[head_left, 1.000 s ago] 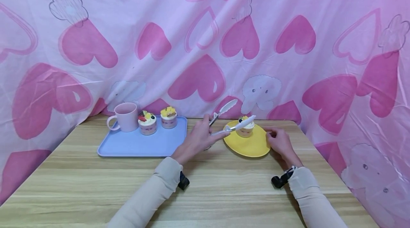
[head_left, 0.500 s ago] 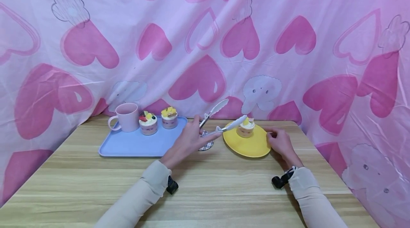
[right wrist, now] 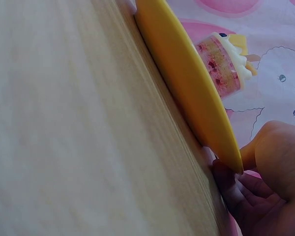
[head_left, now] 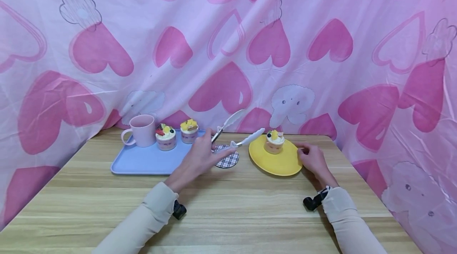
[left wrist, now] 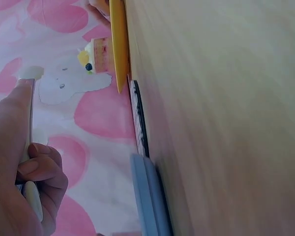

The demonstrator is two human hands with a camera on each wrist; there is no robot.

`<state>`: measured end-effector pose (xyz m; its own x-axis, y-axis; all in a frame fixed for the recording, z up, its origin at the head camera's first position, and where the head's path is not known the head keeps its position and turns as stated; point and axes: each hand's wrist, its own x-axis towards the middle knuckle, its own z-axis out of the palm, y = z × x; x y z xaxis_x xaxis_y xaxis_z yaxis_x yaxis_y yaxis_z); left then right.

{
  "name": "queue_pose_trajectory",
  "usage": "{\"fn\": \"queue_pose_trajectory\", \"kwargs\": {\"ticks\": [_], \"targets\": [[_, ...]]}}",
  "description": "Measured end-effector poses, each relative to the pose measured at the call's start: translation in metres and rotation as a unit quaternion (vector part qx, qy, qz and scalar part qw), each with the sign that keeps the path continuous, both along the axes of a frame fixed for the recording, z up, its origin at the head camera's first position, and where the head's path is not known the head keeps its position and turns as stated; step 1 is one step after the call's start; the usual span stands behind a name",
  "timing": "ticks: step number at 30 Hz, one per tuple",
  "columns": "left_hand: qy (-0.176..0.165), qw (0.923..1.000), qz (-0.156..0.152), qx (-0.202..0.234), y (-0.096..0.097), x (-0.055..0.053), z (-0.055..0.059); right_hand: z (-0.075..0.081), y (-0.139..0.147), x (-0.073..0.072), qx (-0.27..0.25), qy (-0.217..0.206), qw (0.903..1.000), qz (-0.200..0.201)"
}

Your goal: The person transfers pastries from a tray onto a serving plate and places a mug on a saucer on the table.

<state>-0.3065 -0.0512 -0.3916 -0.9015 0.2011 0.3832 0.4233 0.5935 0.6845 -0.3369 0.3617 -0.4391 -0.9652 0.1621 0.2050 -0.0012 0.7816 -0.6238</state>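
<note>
My left hand point(head_left: 200, 152) grips a pair of tongs point(head_left: 248, 138) with white tips, held above the table between the blue tray and the yellow plate. The tongs' arms are spread, with nothing between their tips. On the yellow plate point(head_left: 281, 166) stands a dessert cup point(head_left: 274, 144) topped with cream, yellow fruit and a dark berry. My right hand point(head_left: 315, 161) pinches the plate's right rim; in the right wrist view the thumb point(right wrist: 250, 155) lies on top and a finger underneath. Below the tongs, a checked coaster point(head_left: 228, 161) lies on the table, partly hidden by the left hand.
A blue tray point(head_left: 143, 164) lies at the left, its right end behind the left hand. It bears a pink mug point(head_left: 142, 131) and two more dessert cups, one with a strawberry point(head_left: 166, 139) and one with yellow fruit point(head_left: 189, 133). A heart-patterned curtain point(head_left: 221, 47) hangs behind the wooden table.
My left hand has moved left with the spread tongs, away from the dessert cup on the plate, uncovering the checked coaster. The right hand stays at the plate's rim.
</note>
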Motion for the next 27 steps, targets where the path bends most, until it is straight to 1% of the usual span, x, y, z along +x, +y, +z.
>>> {"fn": "queue_pose_trajectory", "kwargs": {"ticks": [3, 8, 14, 18, 27], "targets": [[0.005, 1.0, 0.004, -0.005, -0.007, 0.001, -0.001, 0.0, 0.001, 0.0, 0.002, 0.004, 1.0, 0.003], [0.015, 0.9998, 0.012, -0.004, -0.02, 0.005, -0.002, 0.0, 0.001, 0.0, -0.002, -0.002, 1.0, 0.004], [0.02, 0.999, 0.034, -0.022, -0.036, 0.009, -0.003, 0.002, 0.0, 0.001, -0.006, -0.009, 0.9999, 0.001], [0.026, 0.9986, 0.039, -0.025, -0.045, 0.011, -0.002, 0.002, -0.001, 0.002, -0.008, -0.012, 0.9999, 0.001], [0.025, 0.9977, 0.055, -0.032, -0.066, 0.017, -0.002, 0.003, -0.001, 0.003, -0.006, -0.009, 0.9999, 0.0]]}}
